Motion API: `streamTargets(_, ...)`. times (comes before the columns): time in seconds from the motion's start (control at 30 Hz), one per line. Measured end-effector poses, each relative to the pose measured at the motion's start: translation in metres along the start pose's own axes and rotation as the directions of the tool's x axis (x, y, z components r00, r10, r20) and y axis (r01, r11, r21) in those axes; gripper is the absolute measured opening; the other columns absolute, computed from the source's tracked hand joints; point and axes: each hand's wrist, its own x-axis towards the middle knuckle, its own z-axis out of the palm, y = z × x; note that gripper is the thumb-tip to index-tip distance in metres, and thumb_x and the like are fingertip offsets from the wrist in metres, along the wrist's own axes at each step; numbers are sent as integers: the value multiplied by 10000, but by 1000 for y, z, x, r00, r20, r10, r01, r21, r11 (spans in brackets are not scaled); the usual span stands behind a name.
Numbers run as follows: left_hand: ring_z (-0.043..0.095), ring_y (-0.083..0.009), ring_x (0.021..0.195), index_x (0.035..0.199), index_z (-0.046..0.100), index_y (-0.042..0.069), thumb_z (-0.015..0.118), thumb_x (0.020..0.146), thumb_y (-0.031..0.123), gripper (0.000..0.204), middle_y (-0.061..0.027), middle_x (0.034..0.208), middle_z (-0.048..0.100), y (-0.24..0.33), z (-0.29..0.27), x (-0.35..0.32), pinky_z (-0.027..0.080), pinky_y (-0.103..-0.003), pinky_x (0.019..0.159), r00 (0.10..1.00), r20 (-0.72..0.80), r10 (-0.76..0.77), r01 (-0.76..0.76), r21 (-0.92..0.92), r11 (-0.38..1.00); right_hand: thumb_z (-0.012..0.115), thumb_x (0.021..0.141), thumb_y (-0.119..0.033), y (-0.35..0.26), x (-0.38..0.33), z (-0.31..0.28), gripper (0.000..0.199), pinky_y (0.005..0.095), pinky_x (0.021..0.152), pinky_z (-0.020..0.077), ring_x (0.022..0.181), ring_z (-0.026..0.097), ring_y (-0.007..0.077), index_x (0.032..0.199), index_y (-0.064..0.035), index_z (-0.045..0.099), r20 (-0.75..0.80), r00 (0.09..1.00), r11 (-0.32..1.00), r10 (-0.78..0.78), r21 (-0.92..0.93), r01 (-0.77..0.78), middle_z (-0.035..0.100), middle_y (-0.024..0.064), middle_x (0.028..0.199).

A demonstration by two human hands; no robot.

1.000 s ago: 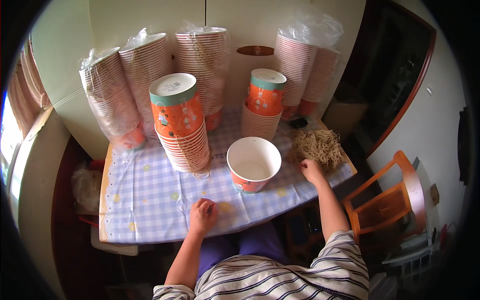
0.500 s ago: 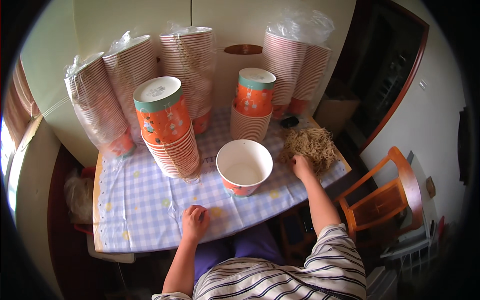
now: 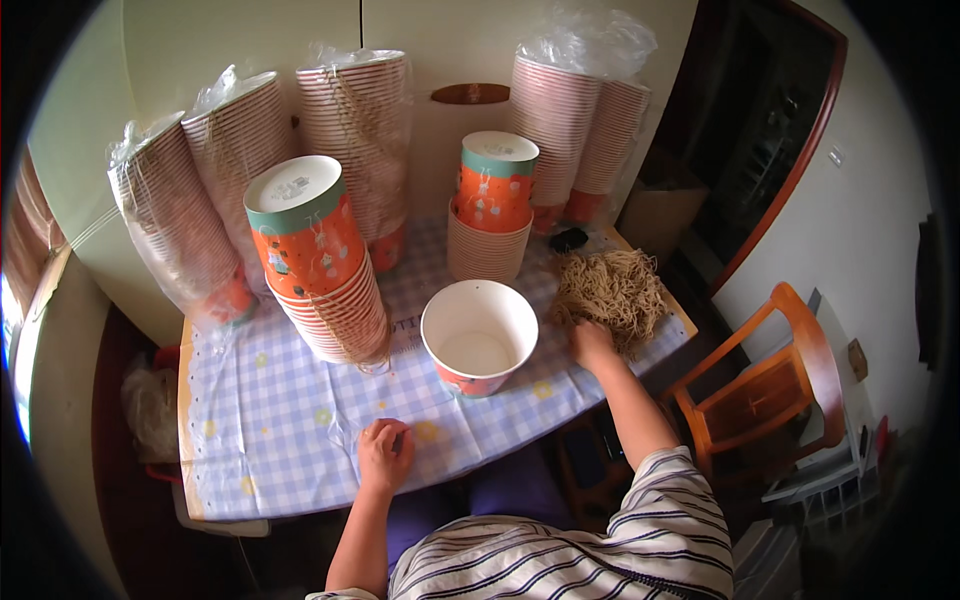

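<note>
Left hand has stayed put over the last second, loosely curled and holding nothing, knuckles resting on the checked tablecloth near the table's front edge. The open paper tub stands upright and unmoved mid-table, empty as far as the view shows. Right hand remains at the near edge of the straw-coloured fibre heap, fingers touching the strands; whether it has pinched any, cannot tell.

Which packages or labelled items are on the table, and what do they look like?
Plastic-wrapped cup stacks: back left, pale striped, in clear bags.
Wrapped stacks: back right, same look.
Printed orange cups: unwrapped leaning stack, teal band, white base.
Open cup: centre, upright, white inside, orange outside.
No signs or screens.
</note>
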Motion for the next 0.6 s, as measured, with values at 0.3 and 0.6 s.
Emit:
streamTargets(0.3, 600, -274, 767, 799, 636, 79, 669, 724, 58, 85, -71, 834, 635, -7, 2, -7, 440, -391, 705, 999, -23, 31, -33, -48, 998, 643, 712, -153, -10, -12, -25, 122, 398, 681, 492, 783, 622, 297, 754, -42, 668, -132, 991, 893, -4, 445, 63, 623, 118, 825)
streamTargets(0.6, 619, -286, 774, 866, 645, 30, 658, 750, 32, 117, -118, 866, 635, 32, 14, -15, 488, -356, 674, 992, 127, 18, 28, -346, 938, 695, 661, -78, -54, -58, -47, 81, 348, 763, 459, 794, 581, 240, 698, -65, 624, -336, 904, 616, -264, 663, 426, 614, 56, 770)
